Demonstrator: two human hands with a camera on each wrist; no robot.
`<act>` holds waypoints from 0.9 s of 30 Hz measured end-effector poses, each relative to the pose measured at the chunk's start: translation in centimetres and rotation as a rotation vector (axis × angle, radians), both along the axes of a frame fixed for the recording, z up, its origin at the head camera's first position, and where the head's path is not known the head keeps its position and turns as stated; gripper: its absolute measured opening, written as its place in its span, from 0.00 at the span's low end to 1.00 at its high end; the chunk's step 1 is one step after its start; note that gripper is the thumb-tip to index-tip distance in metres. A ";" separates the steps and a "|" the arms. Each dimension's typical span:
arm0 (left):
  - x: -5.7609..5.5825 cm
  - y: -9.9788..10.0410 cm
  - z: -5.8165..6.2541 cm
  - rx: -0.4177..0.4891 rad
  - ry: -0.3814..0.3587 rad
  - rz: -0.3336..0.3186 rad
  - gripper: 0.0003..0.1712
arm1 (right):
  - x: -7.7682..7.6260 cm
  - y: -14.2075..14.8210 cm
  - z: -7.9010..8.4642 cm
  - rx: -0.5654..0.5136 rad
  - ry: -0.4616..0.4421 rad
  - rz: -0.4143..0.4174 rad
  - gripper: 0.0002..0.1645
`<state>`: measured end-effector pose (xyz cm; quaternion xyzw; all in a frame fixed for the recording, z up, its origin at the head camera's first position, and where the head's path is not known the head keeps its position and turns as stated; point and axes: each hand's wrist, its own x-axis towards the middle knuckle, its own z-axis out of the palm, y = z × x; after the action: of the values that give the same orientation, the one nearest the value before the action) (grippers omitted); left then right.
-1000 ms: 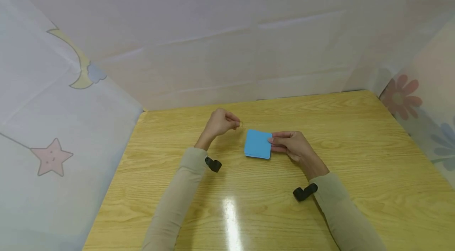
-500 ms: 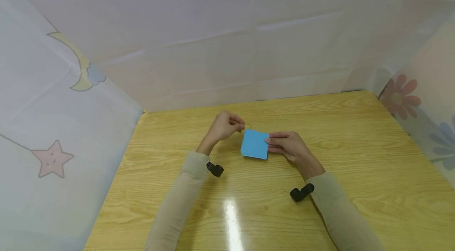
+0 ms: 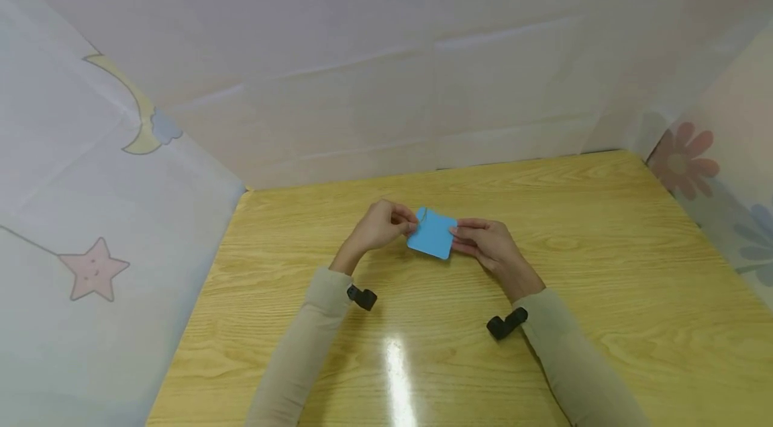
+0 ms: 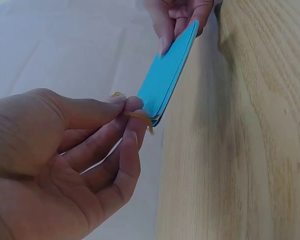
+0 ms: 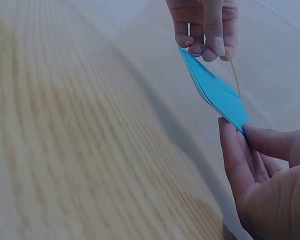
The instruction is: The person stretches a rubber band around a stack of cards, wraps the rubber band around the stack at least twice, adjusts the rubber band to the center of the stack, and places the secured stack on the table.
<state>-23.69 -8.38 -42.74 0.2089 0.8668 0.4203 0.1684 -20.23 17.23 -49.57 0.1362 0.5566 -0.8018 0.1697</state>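
My right hand [image 3: 492, 247] pinches a thin stack of square light-blue cards [image 3: 432, 239] by its right edge, thumb on top and fingers underneath. The stack is tilted above the table, and its layered edges show in the left wrist view. Between thumb and forefinger, my left hand [image 3: 384, 224] pinches a thin yellowish rubber band [image 4: 136, 115] at the stack's left side. In the right wrist view the band [image 5: 234, 75] runs from the left fingertips down across the cards' face. The left fingertips are right at the cards' near-left edge.
Both hands work over a wooden table [image 3: 290, 346]. Pale cloth sheets [image 3: 338, 78] stand along its back and sides, printed with a star [image 3: 95, 268], a moon and flowers. A black wrist camera [image 3: 362, 297] sits on each sleeve.
The rubber band has gone from left of the cards to lying across their upper left corner. The left hand has moved right to the stack, and the right hand has tilted the cards and shifted slightly left.
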 end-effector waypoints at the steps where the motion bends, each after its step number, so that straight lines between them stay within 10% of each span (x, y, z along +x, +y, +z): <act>1: 0.1 0.0 -0.1 -0.005 -0.003 -0.002 0.08 | 0.0 0.0 0.0 -0.003 -0.002 -0.007 0.15; 27: 4.5 0.6 -0.8 0.089 -0.130 -0.044 0.16 | 0.3 -0.5 0.8 0.068 0.007 -0.130 0.31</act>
<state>-19.21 -7.75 -43.59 0.2073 0.8299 0.4672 0.2239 -19.90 16.77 -48.72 0.1749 0.5739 -0.7923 0.1106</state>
